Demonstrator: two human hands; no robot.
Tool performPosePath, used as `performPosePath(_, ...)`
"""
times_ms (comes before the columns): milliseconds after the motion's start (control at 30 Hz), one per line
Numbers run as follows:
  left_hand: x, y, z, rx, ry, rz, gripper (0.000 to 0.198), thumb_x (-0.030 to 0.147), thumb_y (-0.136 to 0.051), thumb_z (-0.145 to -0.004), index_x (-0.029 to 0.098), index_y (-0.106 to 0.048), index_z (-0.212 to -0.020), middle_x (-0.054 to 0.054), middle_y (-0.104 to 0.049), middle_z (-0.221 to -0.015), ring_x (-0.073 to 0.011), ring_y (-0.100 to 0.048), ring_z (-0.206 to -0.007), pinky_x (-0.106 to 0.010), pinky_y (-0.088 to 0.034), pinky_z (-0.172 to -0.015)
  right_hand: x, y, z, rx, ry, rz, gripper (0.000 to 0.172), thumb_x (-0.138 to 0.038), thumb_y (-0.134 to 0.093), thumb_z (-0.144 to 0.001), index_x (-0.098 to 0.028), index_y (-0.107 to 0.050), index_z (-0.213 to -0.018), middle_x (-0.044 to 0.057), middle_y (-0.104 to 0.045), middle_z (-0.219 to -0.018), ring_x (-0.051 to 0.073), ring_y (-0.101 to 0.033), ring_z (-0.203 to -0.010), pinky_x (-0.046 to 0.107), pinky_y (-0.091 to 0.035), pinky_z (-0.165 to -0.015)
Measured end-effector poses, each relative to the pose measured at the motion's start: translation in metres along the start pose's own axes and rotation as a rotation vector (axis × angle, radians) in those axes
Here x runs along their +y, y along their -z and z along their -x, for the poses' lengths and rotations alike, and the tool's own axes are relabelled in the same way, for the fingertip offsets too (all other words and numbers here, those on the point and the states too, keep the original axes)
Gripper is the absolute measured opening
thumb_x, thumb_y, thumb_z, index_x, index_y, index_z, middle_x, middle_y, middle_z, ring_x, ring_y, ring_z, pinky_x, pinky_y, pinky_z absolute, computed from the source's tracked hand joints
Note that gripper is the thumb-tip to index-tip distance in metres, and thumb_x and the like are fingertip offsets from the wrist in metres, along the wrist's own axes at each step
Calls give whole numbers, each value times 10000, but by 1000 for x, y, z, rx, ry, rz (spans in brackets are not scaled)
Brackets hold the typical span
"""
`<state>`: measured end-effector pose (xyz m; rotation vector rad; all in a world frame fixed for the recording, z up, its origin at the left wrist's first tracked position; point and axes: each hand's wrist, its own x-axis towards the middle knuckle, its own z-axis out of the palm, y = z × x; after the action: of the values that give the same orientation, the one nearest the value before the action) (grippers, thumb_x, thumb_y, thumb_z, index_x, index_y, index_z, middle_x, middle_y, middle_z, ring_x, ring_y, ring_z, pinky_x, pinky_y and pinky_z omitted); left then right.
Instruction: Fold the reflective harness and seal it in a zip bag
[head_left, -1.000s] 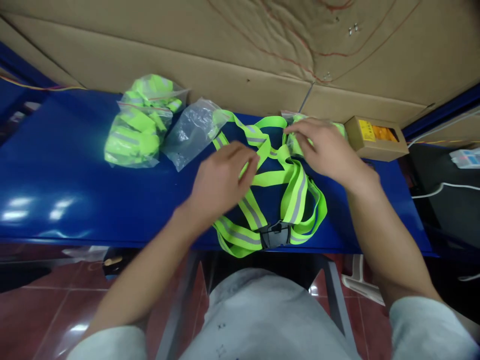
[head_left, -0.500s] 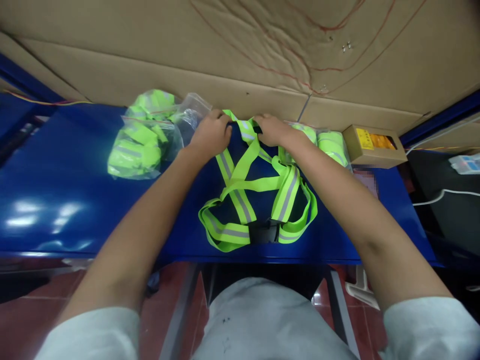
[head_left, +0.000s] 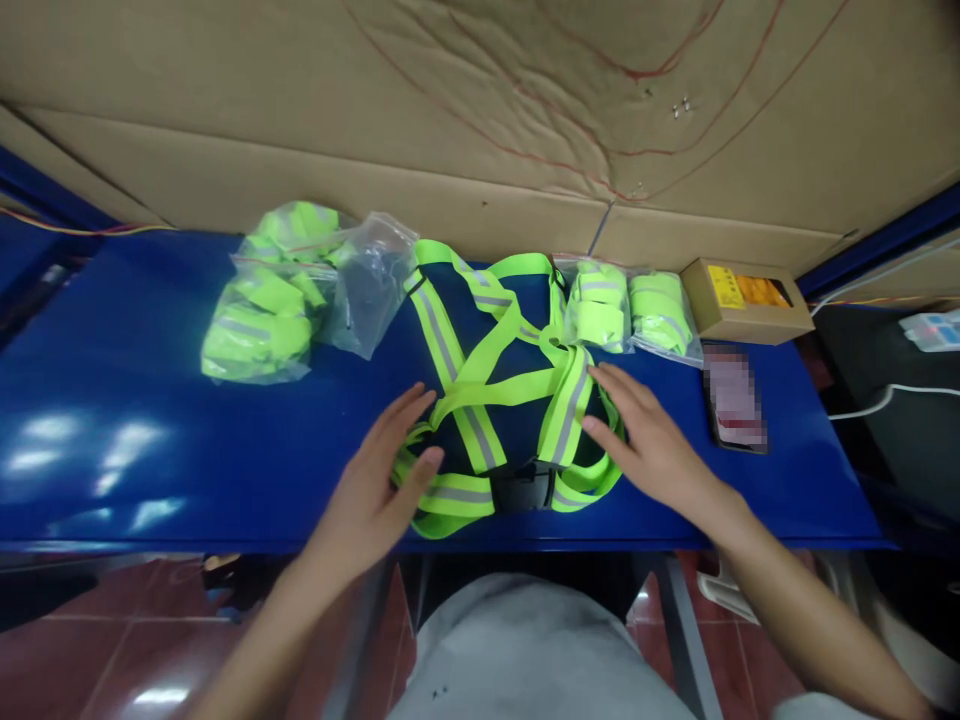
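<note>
A neon yellow-green reflective harness vest [head_left: 480,430] with grey stripes lies spread on the blue table, its straps crossing in the middle. At its near edge sits a black buckle [head_left: 523,490]. My left hand [head_left: 386,470] is at the vest's left side, thumb and fingers apart near the waist strap; whether it touches the strap is unclear. On the opposite side, my right hand [head_left: 641,435] hovers by the right shoulder strap with fingers spread, nothing held in it.
Clear bags of folded yellow-green straps [head_left: 259,325] lie at the left, beside an empty-looking plastic bag [head_left: 367,285]. Two bagged rolls [head_left: 598,305] stand at the right, near a cardboard box [head_left: 746,300] and a phone [head_left: 735,400]. Cardboard [head_left: 300,180] lines the back.
Both hands have let go of the vest's far straps and come back toward the near edge, one to each side. The far straps now lie spread on the table.
</note>
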<state>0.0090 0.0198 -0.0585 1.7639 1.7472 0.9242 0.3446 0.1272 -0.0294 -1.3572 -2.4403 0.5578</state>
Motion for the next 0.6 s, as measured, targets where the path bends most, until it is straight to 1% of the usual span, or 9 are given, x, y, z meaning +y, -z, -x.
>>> performPosePath(67,9,-17,7,-21,-27,-46,580,460,-539,-1088,317,-416,-1637,-93,-444,-1707,-336,-397,-1599,-638,-299,-1321,0,-12,13,-43,-58,-27,683,-557,-461,-1098,-211,-378,-1681,165,-385,-1742,362,-345,-1633,647,-375,-1290)
performPosePath(100,14,-24,9,-5,-33,-62,587,445,-536,-1091,311,-398,-1646,-102,-449,-1703,-330,-396,-1601,-641,-279,-1329,-1,-15,16,-52,-75,-41,686,-564,-458,-1097,-236,-360,-1692,153,-371,-1752,358,-327,-1642,656,-365,-1293)
performPosePath(200,24,-35,11,133,0,-28,559,413,-523,-1101,308,-411,-1638,-116,-467,-1685,-308,-423,-1585,-585,-348,-1309,-2,-15,18,-48,-83,-94,682,-567,-455,-1101,-293,-318,-1711,119,-354,-1766,325,-302,-1656,644,-332,-1312)
performPosePath(267,28,-39,12,238,36,29,518,413,-510,-1107,316,-451,-1612,-116,-459,-1687,-295,-434,-1577,-535,-403,-1281,-2,-13,16,-37,-64,-118,703,-576,-451,-1104,-300,-275,-1726,99,-265,-1803,306,-217,-1684,627,-275,-1337)
performPosePath(300,30,-41,12,260,47,47,504,415,-493,-1113,320,-460,-1608,-115,-446,-1697,-294,-425,-1583,-529,-405,-1278,-1,-14,15,-33,-47,-127,712,-581,-439,-1106,-302,-251,-1734,88,-201,-1821,299,-160,-1697,621,-242,-1347)
performPosePath(367,32,-48,13,241,56,34,512,420,-457,-1125,323,-440,-1628,-117,-382,-1739,-307,-360,-1621,-556,-387,-1282,0,-19,12,-48,-6,-146,703,-585,-398,-1116,-307,-233,-1740,61,-94,-1839,289,-66,-1707,610,-190,-1360)
performPosePath(467,36,-61,11,164,34,-128,579,437,-460,-1119,311,-372,-1678,-140,-286,-1783,-359,-250,-1663,-657,-307,-1293,-2,-33,7,-92,21,-134,640,-587,-347,-1124,-328,-338,-1710,25,-50,-1839,296,-41,-1705,606,-174,-1361)
performPosePath(533,39,-69,9,141,15,-242,603,440,-484,-1107,299,-371,-1683,-157,-285,-1781,-387,-249,-1659,-697,-262,-1295,-7,-41,4,-90,8,-85,623,-589,-346,-1122,-324,-407,-1682,19,-51,-1837,312,-44,-1703,612,-173,-1359)
performPosePath(600,43,-73,6,119,7,-285,575,430,-476,-1108,299,-409,-1664,-157,-312,-1770,-394,-268,-1651,-710,-249,-1293,-12,-45,0,-80,-5,-50,639,-588,-342,-1120,-287,-424,-1678,38,-55,-1837,324,-21,-1702,614,-148,-1362)
